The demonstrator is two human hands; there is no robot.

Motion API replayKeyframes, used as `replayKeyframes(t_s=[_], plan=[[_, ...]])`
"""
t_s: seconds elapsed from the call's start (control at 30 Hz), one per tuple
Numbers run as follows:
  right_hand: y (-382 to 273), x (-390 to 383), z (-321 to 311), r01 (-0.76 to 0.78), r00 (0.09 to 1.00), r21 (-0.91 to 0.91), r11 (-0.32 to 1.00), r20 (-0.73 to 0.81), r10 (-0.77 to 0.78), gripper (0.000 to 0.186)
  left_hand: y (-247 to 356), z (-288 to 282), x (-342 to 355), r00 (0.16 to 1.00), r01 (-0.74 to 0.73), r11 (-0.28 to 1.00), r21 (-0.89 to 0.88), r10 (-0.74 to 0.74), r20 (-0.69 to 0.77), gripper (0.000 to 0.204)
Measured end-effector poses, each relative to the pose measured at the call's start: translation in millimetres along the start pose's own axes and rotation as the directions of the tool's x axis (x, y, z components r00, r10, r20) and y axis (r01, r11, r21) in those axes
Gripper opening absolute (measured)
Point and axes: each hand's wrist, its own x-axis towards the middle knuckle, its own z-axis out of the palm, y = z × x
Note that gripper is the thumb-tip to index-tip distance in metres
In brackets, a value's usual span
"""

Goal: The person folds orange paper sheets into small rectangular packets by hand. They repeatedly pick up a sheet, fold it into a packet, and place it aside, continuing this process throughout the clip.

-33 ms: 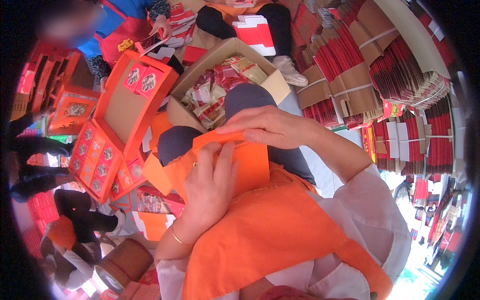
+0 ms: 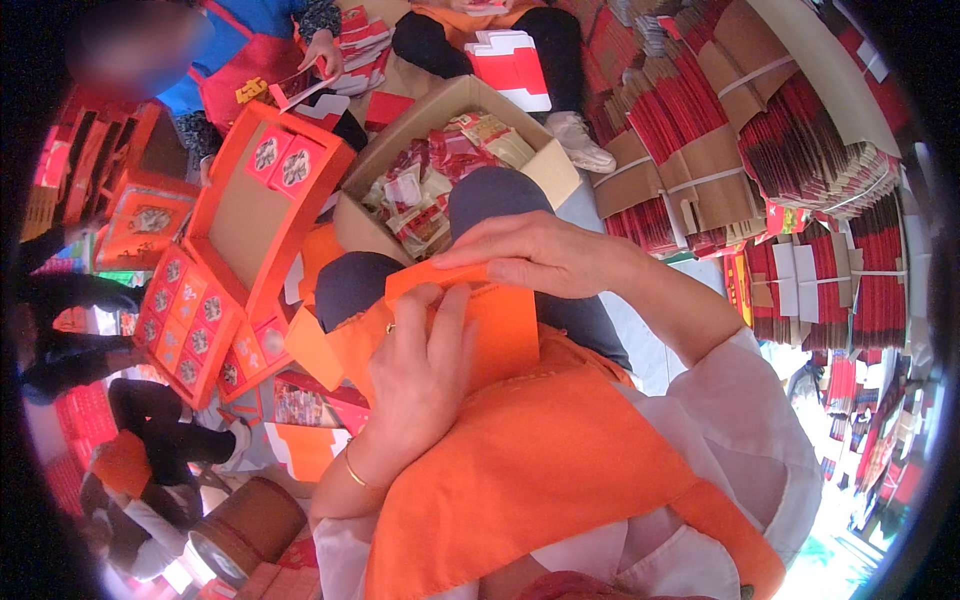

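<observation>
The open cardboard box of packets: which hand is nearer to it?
Right. The right hand sits just below the cardboard box, pinching the orange card; the left hand presses that card lower down.

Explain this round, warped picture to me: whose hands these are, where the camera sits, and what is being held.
There is no machine here. The camera sits on a person's head and looks down, so you see that person's own arms coming up from below. Its wide lens bends straight edges and leaves dark corners.

The left hand and the right hand together hold a flat orange card piece over the lap, above an orange apron. The right hand's fingers pinch its top edge; the left hand presses on its face.

Just beyond the knees is an open brown carton of small packets. To the left lies an open orange gift box with round-patterned compartments. Bundles of red and brown flat card are stacked on the right. Other people sit at the top, one in a blue top.
</observation>
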Motion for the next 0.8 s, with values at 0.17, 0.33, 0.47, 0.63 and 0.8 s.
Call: replayKeyframes(t_s=[0.17, 0.33, 0.47, 0.63, 0.8], plan=[[-0.5, -2.0, 0.9, -0.017, 1.0, -0.001, 1.0, -0.001, 0.017, 0.04, -1.0, 5.5, 0.4, 0.997, 0.004, 0.993, -0.114, -0.014, -0.081, 0.028], [1.1, -3.4, 2.1, -0.026, 1.0, 0.009, 1.0, -0.008, 0.026, 0.041, -4.4, 7.4, -0.6, 0.996, -0.014, 0.988, -0.152, 0.0, -0.09, 0.03], [-0.5, -4.3, 2.2, -0.036, 0.999, 0.034, 0.999, -0.02, 0.037, 0.042, -5.9, 8.2, 0.0, 0.996, -0.026, 0.986, -0.164, 0.012, -0.086, 0.031], [-4.4, -4.0, 1.5, -0.07, 0.997, 0.029, 0.997, -0.017, 0.071, 0.043, -5.7, 7.9, 1.6, 0.998, -0.024, 0.981, -0.19, 0.011, -0.069, 0.032], [0.3, -2.0, 4.9, -0.024, 0.999, 0.031, 0.999, -0.037, 0.025, 0.041, -0.6, -1.6, 13.4, 1.0, 0.001, 0.988, -0.157, 0.0, 0.009, 0.031]])
